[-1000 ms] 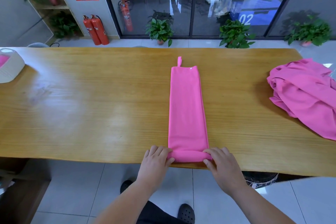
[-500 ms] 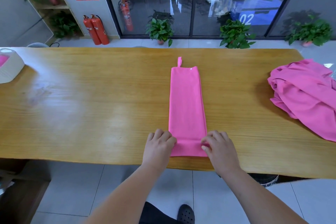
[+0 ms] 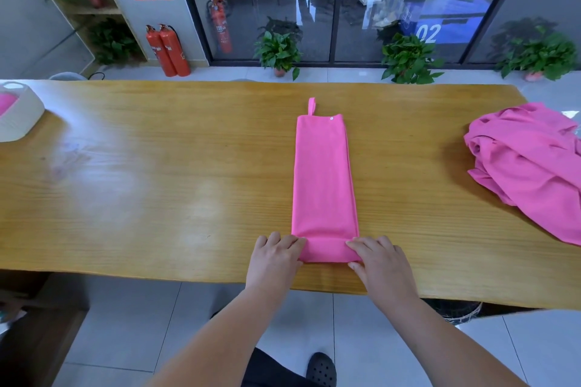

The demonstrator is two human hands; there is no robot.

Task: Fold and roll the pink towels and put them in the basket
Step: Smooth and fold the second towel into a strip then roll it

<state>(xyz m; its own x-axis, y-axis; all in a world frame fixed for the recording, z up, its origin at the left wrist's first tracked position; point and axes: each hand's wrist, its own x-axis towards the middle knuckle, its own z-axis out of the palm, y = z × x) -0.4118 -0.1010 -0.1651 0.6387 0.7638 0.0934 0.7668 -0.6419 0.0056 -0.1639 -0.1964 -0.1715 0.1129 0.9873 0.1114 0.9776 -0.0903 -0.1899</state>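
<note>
A long pink towel (image 3: 323,179) lies flat on a wooden table (image 3: 157,166). It is folded into a thin strip that points away from the person. The end of the towel closest to the person is rolled up into a small fat roll (image 3: 327,251). At the far end of the towel a little loop (image 3: 311,105) sticks out.

The left hand (image 3: 275,256) is on the left end of the roll. Its fingers bend over the top of the cloth and press on it (the thumb is hidden, so I cannot tell if it pinches from below). The right hand (image 3: 377,261) is on the right end of the roll. Its fingers lie on top and its thumb sits on the near side, so it holds the roll between them.

Far to the right of the towel, a messy pile of pink towels (image 3: 528,166) lies on the table. Far to the left of the towel sits a white basket (image 3: 22,118) with something pink inside. Past the towel's far end, off the table, two red fire extinguishers (image 3: 168,50) and a potted plant (image 3: 278,52) stand on the floor by glass doors. On the near side of the towel, down on the floor, a black shoe (image 3: 321,369) shows.
</note>
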